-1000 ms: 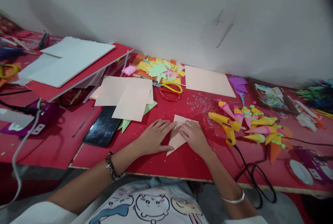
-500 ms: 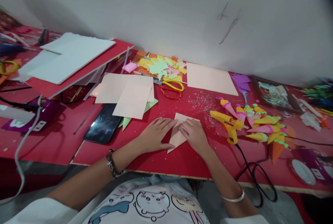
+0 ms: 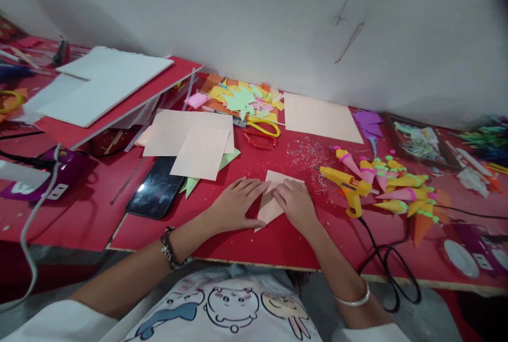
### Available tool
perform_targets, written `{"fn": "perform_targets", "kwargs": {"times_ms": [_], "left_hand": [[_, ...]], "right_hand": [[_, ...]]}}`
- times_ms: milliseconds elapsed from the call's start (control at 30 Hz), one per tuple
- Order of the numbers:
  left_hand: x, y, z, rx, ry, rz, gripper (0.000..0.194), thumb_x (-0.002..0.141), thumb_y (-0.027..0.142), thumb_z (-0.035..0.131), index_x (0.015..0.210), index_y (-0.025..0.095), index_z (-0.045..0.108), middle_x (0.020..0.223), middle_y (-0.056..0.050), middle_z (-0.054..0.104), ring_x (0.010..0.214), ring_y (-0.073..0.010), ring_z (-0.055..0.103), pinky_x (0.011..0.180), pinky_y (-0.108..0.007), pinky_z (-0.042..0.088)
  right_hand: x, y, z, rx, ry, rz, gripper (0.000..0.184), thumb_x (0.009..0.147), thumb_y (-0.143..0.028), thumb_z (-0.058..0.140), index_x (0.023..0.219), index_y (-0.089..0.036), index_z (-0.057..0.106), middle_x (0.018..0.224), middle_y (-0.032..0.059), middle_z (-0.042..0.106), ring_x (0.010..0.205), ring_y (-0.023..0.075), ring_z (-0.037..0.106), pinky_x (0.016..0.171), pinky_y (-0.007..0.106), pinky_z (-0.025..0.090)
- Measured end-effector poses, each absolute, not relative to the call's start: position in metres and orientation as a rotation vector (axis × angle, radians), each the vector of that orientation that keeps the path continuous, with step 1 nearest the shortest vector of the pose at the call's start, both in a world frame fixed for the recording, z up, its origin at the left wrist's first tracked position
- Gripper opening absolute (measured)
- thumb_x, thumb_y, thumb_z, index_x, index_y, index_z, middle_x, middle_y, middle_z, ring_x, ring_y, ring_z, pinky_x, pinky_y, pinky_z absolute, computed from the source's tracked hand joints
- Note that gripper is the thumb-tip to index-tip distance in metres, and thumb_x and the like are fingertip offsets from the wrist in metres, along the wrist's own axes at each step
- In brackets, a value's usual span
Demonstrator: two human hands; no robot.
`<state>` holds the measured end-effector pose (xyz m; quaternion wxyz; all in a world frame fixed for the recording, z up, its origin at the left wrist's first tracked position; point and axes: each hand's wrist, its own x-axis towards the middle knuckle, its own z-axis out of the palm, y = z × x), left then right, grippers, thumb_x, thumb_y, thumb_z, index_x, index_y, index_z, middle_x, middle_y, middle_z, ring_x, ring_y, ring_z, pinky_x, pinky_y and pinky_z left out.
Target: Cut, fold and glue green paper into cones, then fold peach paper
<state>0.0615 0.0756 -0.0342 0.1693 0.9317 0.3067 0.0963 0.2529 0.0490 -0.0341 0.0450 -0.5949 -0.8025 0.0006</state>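
Observation:
A small pale-peach sheet of paper (image 3: pixel 271 205) lies on the red table in front of me, with one side folded over. My left hand (image 3: pixel 237 204) rests flat at its left edge, fingers stretched out and thumb apart, the tips touching the paper. Bent fingers of my right hand (image 3: pixel 296 201) press together on the sheet's right part and cover it there. Just right of that hand lies a yellow hot glue gun (image 3: pixel 349 188) with a small orange light. To the left are more peach sheets (image 3: pixel 200 149) over green paper, and a black phone (image 3: pixel 155 188).
Scissors with yellow and red handles (image 3: pixel 262 129) lie behind the hands, near a heap of paper scraps (image 3: pixel 242 99). A larger peach sheet (image 3: pixel 320 117) is by the wall. Small paper cones (image 3: pixel 400 194) crowd the right, with a black cable (image 3: pixel 391 273) looping over the table edge.
The view has shifted very slightly. Both hands stay on the paper in nearly the same place.

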Motion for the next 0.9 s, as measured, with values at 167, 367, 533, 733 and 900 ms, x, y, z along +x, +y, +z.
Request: {"fn": "perform_targets", "kwargs": {"times_ms": [167,367,533,733,900], "left_hand": [[0.061,0.074,-0.034,2.661,0.864,0.277,0.081,0.071,0.064,0.042,0.134,0.018,0.02,0.132,-0.007,0.036,0.12,-0.0232,0.029,0.102,-0.037,0.018],[0.059,0.066,-0.032,2.659,0.908,0.289,0.071,0.074,0.056,0.045,0.131,0.018,0.027,0.13,-0.009,0.035,0.12,-0.0252,0.028,0.102,-0.039,0.02],[0.058,0.064,-0.029,2.686,0.812,0.244,0.057,0.076,0.052,0.043,0.123,0.019,0.04,0.128,-0.007,0.04,0.117,-0.023,0.032,0.102,-0.037,0.018],[0.053,0.07,-0.03,2.69,0.75,0.152,0.067,0.074,0.056,0.042,0.132,0.026,0.027,0.137,-0.001,0.031,0.123,-0.0221,0.027,0.102,-0.038,0.015],[0.051,0.075,-0.03,2.669,0.744,0.102,0.076,0.069,0.059,0.047,0.134,0.029,0.022,0.139,0.0,0.027,0.125,-0.0232,0.023,0.103,-0.038,0.012]], "right_hand": [[0.254,0.049,-0.035,-1.816,-2.438,-0.011,0.021,0.087,-0.03,0.04,0.078,-0.019,0.055,0.078,0.0023,0.055,0.078,0.0163,0.048,0.069,0.028,0.026],[0.253,0.048,-0.035,-1.799,-2.432,-0.026,0.022,0.087,-0.029,0.039,0.075,-0.019,0.054,0.077,0.0021,0.054,0.077,0.0162,0.048,0.068,0.028,0.026],[0.252,0.049,-0.033,-1.793,-2.423,-0.002,0.024,0.087,-0.031,0.037,0.073,-0.019,0.053,0.077,0.0022,0.055,0.076,0.0161,0.047,0.069,0.028,0.026],[0.252,0.049,-0.033,-1.808,-2.423,0.013,0.023,0.087,-0.03,0.037,0.073,-0.019,0.052,0.078,0.0019,0.055,0.077,0.0163,0.048,0.069,0.028,0.027],[0.252,0.049,-0.035,-1.825,-2.405,0.044,0.023,0.087,-0.031,0.038,0.074,-0.019,0.052,0.078,0.0023,0.055,0.077,0.017,0.049,0.069,0.029,0.03]]}}
